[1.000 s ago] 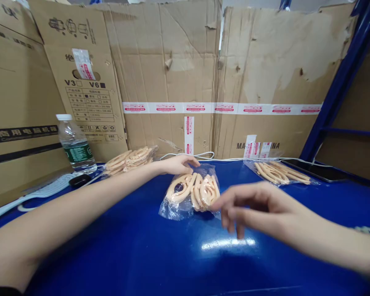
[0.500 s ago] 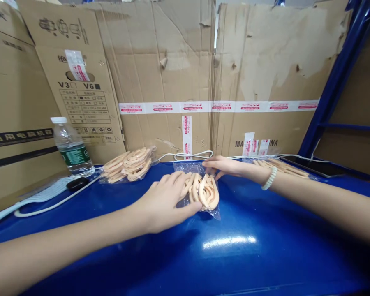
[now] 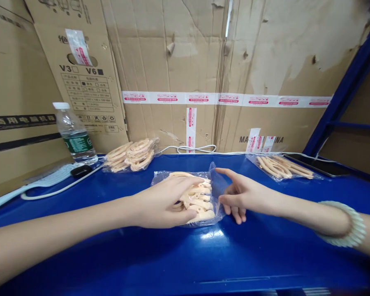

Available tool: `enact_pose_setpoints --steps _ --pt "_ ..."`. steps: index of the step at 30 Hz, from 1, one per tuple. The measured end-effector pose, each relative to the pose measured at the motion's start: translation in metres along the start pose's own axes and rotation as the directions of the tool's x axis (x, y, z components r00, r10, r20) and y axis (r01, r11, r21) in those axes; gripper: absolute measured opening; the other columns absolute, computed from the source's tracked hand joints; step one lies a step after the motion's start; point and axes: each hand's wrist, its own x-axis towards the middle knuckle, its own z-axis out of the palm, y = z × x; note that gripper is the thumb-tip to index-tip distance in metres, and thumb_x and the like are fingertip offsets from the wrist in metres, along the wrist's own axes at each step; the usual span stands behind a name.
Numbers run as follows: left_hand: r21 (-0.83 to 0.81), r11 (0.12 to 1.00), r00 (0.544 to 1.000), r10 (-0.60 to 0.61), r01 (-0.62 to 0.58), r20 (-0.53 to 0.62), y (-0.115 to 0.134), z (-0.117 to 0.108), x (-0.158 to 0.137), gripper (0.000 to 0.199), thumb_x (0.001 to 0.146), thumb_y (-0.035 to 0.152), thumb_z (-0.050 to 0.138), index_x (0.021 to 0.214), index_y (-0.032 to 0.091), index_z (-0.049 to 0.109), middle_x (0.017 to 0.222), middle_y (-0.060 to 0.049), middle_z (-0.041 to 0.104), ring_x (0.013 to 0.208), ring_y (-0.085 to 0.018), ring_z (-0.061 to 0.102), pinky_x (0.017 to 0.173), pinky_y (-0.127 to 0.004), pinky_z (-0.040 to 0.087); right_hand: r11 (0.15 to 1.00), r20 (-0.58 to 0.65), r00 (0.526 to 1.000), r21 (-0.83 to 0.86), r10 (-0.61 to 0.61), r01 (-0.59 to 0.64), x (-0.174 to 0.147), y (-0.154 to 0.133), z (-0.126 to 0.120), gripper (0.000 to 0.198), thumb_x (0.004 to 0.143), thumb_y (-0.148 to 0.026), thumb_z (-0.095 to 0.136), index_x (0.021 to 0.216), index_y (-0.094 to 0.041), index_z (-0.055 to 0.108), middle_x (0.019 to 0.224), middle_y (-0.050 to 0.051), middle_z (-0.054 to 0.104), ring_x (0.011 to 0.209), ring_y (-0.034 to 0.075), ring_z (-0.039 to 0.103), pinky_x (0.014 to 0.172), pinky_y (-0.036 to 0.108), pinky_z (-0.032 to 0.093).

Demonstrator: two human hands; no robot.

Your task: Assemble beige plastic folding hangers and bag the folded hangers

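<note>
A clear plastic bag (image 3: 217, 191) of curved, pale tan pieces (image 3: 200, 201) lies flat on the blue tabletop in front of me. My left hand (image 3: 160, 201) is over its left part, holding it from above, the index finger along the top and the thumb across the near side. The other left fingers are hidden. At the bag's right end, a loose plastic flap stands up. My right hand (image 3: 242, 195) is beside that flap, forefinger and thumb stretched apart, the other fingers curled loosely below. The forefinger's tip is at the flap; whether it touches I cannot tell.
Similar bagged tan pieces (image 3: 132, 155) lie at the back left, and another bag (image 3: 282, 166) at the back right beside a dark flat device (image 3: 316, 164). A water bottle (image 3: 77, 137), black object (image 3: 82, 170) and white cable (image 3: 197, 149) are near the cardboard wall (image 3: 169, 70).
The bag has been turned and laid flat, its right end now facing my right hand. My right hand has come nearer and down from the bag's far edge. My left hand stays on the bag.
</note>
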Motion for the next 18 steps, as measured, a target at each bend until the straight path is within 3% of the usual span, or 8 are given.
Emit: enact_pose_setpoints --steps 2,4,6,7,10,13,16,18 --pt "-0.008 1.000 0.999 0.001 -0.001 -0.039 0.001 -0.004 -0.003 0.058 0.079 0.030 0.063 0.135 0.028 0.048 0.137 -0.005 0.055 0.127 -0.029 0.049 0.108 -0.042 0.038 0.950 -0.136 0.976 -0.288 -0.168 0.123 -0.005 0.002 -0.004 0.083 0.084 -0.031 0.058 0.150 -0.014 0.011 0.074 0.001 0.065 0.056 0.016 0.060 0.054 0.031 0.050" --pt "0.029 0.998 0.990 -0.058 0.062 -0.128 -0.001 -0.009 -0.007 0.052 0.082 0.033 0.058 0.133 0.026 0.049 0.135 -0.005 0.056 0.124 -0.028 0.052 0.105 -0.041 0.040 0.789 -0.230 0.868 -0.561 -0.440 0.251 -0.005 -0.002 -0.014 0.061 0.084 -0.031 0.056 0.141 -0.014 0.039 0.088 0.007 0.065 0.077 0.021 0.062 0.070 0.037 0.051" --pt "0.058 0.984 0.958 -0.147 0.166 -0.246 -0.008 -0.011 -0.011 0.046 0.085 0.036 0.054 0.129 0.025 0.050 0.132 -0.006 0.058 0.119 -0.028 0.054 0.099 -0.041 0.045 0.613 -0.183 0.745 -0.706 -0.641 0.354 -0.003 -0.010 -0.023 0.031 0.083 -0.025 0.055 0.112 -0.016 0.064 0.100 0.011 0.064 0.095 0.024 0.059 0.084 0.040 0.048" --pt "0.057 0.974 0.931 -0.191 0.218 -0.311 -0.013 -0.012 -0.014 0.045 0.085 0.038 0.053 0.128 0.024 0.050 0.130 -0.007 0.058 0.118 -0.029 0.055 0.097 -0.042 0.046 0.554 -0.117 0.720 -0.725 -0.684 0.409 -0.002 -0.015 -0.027 0.021 0.082 -0.021 0.055 0.097 -0.017 0.069 0.102 0.010 0.064 0.098 0.024 0.059 0.087 0.040 0.047" --pt "-0.040 0.925 0.829 -0.358 0.379 -0.429 -0.028 -0.008 -0.022 0.052 0.081 0.046 0.056 0.126 0.021 0.049 0.131 -0.010 0.056 0.121 -0.032 0.052 0.099 -0.048 0.044 0.549 0.121 0.782 -0.647 -0.611 0.530 0.001 -0.028 -0.031 0.020 0.080 -0.012 0.053 0.083 -0.019 0.072 0.095 0.006 0.069 0.091 0.019 0.064 0.085 0.033 0.050" --pt "-0.293 0.825 0.743 -0.564 0.484 -0.360 -0.039 -0.001 -0.027 0.061 0.075 0.049 0.060 0.126 0.018 0.048 0.136 -0.016 0.052 0.123 -0.035 0.052 0.097 -0.050 0.046 0.601 0.287 0.796 -0.534 -0.533 0.595 0.007 -0.031 -0.028 0.032 0.086 -0.011 0.048 0.107 -0.020 0.070 0.110 0.004 0.070 0.105 0.017 0.063 0.094 0.032 0.048" --pt "-0.467 0.781 0.747 -0.585 0.415 -0.315 -0.043 0.005 -0.027 0.059 0.073 0.044 0.063 0.124 0.019 0.047 0.139 -0.016 0.049 0.125 -0.035 0.051 0.097 -0.049 0.048 0.587 0.304 0.747 -0.472 -0.591 0.657 0.020 -0.028 -0.026 0.042 0.090 -0.011 0.043 0.129 -0.019 0.057 0.134 0.005 0.058 0.126 0.017 0.050 0.106 0.035 0.040" --pt "-0.509 0.799 0.780 -0.528 0.321 -0.337 -0.044 0.006 -0.026 0.056 0.072 0.040 0.063 0.123 0.021 0.047 0.140 -0.014 0.048 0.128 -0.033 0.049 0.100 -0.049 0.047 0.580 0.283 0.746 -0.486 -0.603 0.654 0.030 -0.027 -0.024 0.042 0.089 -0.010 0.044 0.129 -0.018 0.055 0.132 0.007 0.059 0.122 0.017 0.053 0.102 0.035 0.043"
